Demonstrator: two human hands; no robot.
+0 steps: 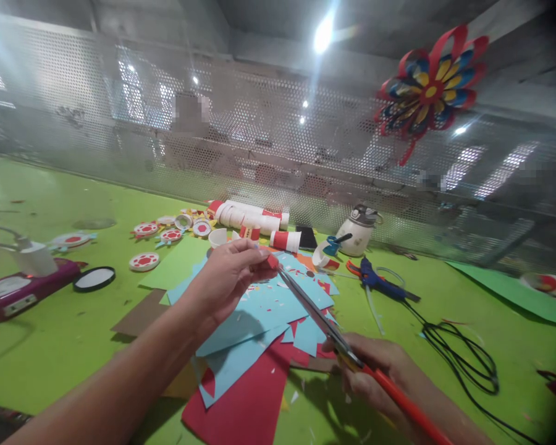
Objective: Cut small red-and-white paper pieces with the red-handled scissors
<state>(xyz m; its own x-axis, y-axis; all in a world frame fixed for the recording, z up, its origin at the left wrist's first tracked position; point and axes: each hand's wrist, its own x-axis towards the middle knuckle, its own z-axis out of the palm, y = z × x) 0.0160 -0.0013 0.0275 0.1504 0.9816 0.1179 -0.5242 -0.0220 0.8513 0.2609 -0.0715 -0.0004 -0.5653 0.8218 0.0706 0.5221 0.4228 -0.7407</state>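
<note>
Head view: I see left hand (pixel 229 272) pinching small red piece (pixel 272 261); right hand (pixel 380 371) closed on scissors (pixel 327 324), blades at it, mid-tabletop. Finished discs (pixel 144 261) far-left; cutting unfinished.

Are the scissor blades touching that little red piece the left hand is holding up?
Touching. The head view shows the tip of the scissors meeting the small red piece pinched in the left hand; the right hand holds the orange handles.
</note>
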